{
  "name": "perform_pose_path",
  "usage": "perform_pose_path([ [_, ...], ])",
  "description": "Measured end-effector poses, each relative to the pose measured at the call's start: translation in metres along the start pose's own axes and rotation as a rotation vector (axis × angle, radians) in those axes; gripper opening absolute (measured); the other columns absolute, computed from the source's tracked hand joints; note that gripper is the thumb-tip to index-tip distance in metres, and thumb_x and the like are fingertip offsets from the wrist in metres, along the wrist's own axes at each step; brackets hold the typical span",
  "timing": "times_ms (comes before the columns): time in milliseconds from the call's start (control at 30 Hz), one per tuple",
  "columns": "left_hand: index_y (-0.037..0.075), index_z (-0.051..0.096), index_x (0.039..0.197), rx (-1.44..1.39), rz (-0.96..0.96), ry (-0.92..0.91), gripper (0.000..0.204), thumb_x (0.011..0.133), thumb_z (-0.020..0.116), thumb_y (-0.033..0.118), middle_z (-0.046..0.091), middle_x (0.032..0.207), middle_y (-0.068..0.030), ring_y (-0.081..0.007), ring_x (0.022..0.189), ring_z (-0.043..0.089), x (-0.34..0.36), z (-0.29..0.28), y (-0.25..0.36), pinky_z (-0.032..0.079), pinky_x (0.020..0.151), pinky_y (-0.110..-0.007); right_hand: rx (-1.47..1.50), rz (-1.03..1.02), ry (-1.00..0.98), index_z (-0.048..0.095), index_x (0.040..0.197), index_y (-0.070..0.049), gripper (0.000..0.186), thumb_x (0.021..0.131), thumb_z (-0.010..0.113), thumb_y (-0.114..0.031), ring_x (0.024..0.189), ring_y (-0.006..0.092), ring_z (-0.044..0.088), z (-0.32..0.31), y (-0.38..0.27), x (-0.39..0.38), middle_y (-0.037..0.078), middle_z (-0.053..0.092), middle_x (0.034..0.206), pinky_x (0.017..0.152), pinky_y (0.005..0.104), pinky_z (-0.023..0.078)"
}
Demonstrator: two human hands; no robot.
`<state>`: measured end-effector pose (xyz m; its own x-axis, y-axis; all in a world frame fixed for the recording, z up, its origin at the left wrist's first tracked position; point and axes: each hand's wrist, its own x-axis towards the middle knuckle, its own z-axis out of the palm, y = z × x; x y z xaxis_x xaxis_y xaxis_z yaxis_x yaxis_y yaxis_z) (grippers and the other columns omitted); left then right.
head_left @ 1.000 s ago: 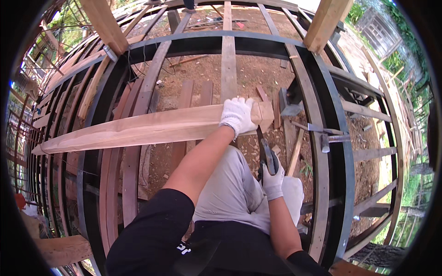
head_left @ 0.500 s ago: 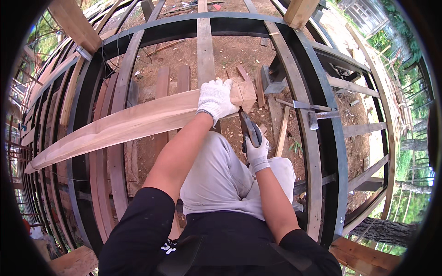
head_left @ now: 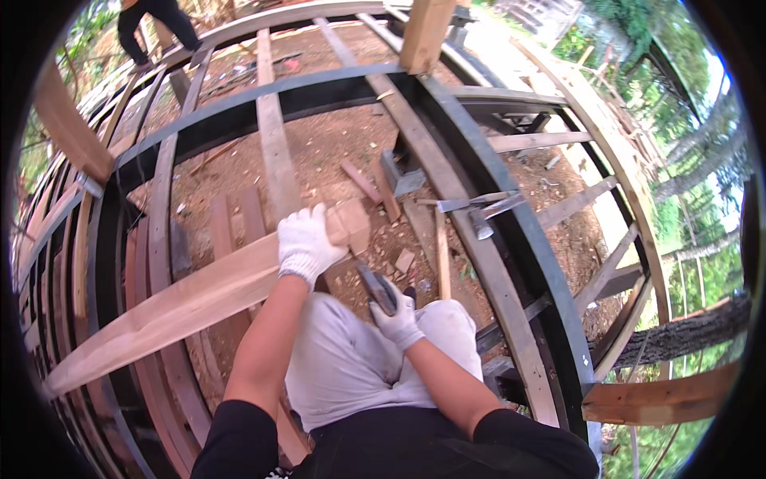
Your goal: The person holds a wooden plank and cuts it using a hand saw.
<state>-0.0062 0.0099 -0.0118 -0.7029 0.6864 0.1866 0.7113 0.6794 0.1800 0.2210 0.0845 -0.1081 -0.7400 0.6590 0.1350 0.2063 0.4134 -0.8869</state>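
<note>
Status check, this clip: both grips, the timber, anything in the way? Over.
Left grip laid over timber near its squared end. Right grip holding dark-handled tool, angled toward timber. Hammer off right, apart from timber.

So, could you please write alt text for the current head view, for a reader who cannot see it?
A gloved left hand rests on a long timber near its squared end, while the gloved right hand holds a dark tool close by. To the right, a hammer lies on the frame; brown earth shows beneath.
</note>
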Motion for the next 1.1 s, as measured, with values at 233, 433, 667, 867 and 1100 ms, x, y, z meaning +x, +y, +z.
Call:
perform_pose_path([
  [233,0.010,0.060,0.131,0.001,-0.035,-0.025,0.086,0.058,0.084,0.049,0.067,0.112,-0.0147,-0.0331,0.107,0.064,-0.025,-0.023,-0.016,0.050,0.095,-0.044,0.008,0.090,-0.194,0.052,0.145,-0.008,0.064,0.089,0.072,-0.034,0.108,0.0400,0.068,-0.023,-0.018,-0.052,0.022,0.071,0.115,0.095,0.0449,0.053],
  [433,0.011,0.055,0.138,0.067,-0.054,-0.050,0.096,0.056,0.088,0.050,0.063,0.114,-0.0130,-0.0317,0.110,0.060,-0.016,-0.017,0.007,0.045,0.097,-0.044,0.001,0.024,-0.107,0.053,0.145,-0.009,0.061,0.089,0.071,-0.023,0.102,0.0299,0.072,-0.073,-0.029,-0.091,0.018,0.073,0.113,0.091,0.0394,0.055],
  [667,0.008,0.058,0.135,-0.083,0.032,-0.014,0.095,0.056,0.088,0.050,0.066,0.113,-0.0160,-0.0342,0.109,0.061,-0.014,-0.013,-0.006,0.047,0.097,-0.045,-0.011,0.104,-0.079,0.053,0.144,-0.009,0.063,0.088,0.070,-0.031,0.110,0.0418,0.065,0.017,0.000,0.012,0.025,0.068,0.120,0.099,0.0459,0.051],
  [867,0.009,0.057,0.137,-0.052,-0.013,-0.018,0.094,0.058,0.088,0.048,0.065,0.116,-0.0163,-0.0352,0.110,0.061,-0.018,-0.020,-0.005,0.047,0.098,-0.045,-0.066,0.042,-0.164,0.048,0.150,-0.014,0.065,0.090,0.068,-0.029,0.109,0.0336,0.070,-0.099,-0.055,-0.119,0.017,0.072,0.115,0.097,0.0403,0.053],
  [1100,0.011,0.057,0.136,-0.041,0.013,-0.007,0.094,0.057,0.088,0.049,0.064,0.113,-0.0149,-0.0342,0.107,0.062,-0.018,-0.012,0.004,0.047,0.095,-0.047,0.018,0.055,-0.099,0.051,0.146,-0.007,0.064,0.088,0.070,-0.028,0.106,0.0385,0.068,0.011,0.005,0.003,0.023,0.070,0.115,0.095,0.0438,0.053],
])
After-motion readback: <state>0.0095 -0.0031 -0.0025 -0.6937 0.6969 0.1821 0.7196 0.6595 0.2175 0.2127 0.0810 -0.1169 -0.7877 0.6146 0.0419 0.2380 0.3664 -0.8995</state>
